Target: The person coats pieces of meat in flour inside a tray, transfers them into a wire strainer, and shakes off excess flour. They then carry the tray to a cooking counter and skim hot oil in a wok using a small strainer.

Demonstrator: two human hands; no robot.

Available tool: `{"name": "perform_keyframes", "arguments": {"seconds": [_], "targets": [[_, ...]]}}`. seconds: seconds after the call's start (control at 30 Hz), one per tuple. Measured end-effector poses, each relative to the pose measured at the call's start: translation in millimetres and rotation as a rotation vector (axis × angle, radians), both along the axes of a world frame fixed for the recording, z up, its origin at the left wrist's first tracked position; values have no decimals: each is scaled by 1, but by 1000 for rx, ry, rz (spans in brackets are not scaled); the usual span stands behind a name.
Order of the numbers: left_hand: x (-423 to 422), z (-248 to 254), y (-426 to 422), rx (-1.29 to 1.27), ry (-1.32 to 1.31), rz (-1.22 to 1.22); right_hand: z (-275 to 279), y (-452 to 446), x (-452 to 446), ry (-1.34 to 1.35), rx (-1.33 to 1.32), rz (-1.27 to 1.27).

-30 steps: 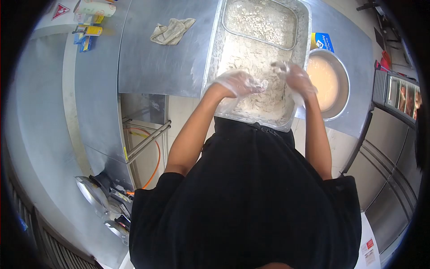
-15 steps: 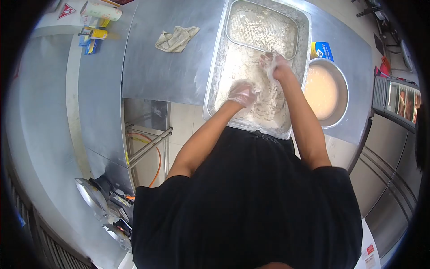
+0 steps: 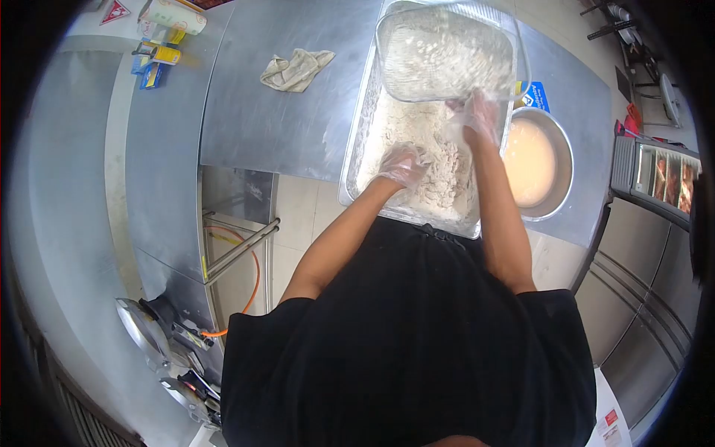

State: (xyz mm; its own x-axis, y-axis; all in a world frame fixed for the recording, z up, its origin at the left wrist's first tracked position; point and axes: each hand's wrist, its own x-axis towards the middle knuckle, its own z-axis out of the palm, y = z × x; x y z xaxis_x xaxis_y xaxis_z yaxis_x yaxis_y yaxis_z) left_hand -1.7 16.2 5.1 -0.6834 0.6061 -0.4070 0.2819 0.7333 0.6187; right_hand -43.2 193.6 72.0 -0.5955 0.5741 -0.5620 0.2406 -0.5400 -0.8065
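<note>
A deep metal tray holds white flour. In its far half is a rectangular wire mesh basket with small floury crumbs in it, smeared by motion. My right hand, in a clear plastic glove, is closed at the basket's near edge, its fingertips partly blurred. My left hand, gloved the same way, rests in the flour with curled fingers. Beside it lies a clumpy, flour-coated mass. Whether the left fingers grip any of it is hidden.
A round metal pot of pale orange liquid stands right of the tray, with a blue and yellow box behind it. A crumpled cloth lies on the steel table to the left. Boxes and a roll sit farther left.
The basket has shifted right and blurred, its crumbs spreading. My right hand has moved slightly right and down with it. My left hand stays nearly in place, and more of the clumpy mass shows.
</note>
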Motion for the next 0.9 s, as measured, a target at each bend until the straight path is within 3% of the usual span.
{"name": "perform_keyframes", "arguments": {"seconds": [0.13, 0.23, 0.27, 0.37, 0.47, 0.57, 0.67, 0.77, 0.8, 0.9], "targets": [[4, -3, -1, -4, 60, -1, 9, 44, -14, -75, 989, 360], [1, -4, -1, -4, 80, -19, -4, 50, -22, 65, 1552, 264], [3, -3, -2, 7, 79, -11, -10, 48, -22, -26, 1443, 355], [-1, -2, -1, 29, 85, 1, -31, 64, -25, 238, 1677, 438], [4, -8, -4, 21, 73, -4, -32, 71, -25, 304, 1637, 452], [6, -4, -4, 12, 55, 2, -36, 70, -22, 152, 1768, 470], [-1, -6, -3, 16, 65, -10, -23, 70, -25, 152, 1609, 433], [-1, -4, -3, 2, 34, -25, 39, 37, -13, 316, 1522, 226], [0, -4, -3, -7, 17, -27, 37, 40, -14, 327, 1828, 147], [1, -6, -2, -7, 20, -34, 18, 21, -10, 407, 932, -52]]}}
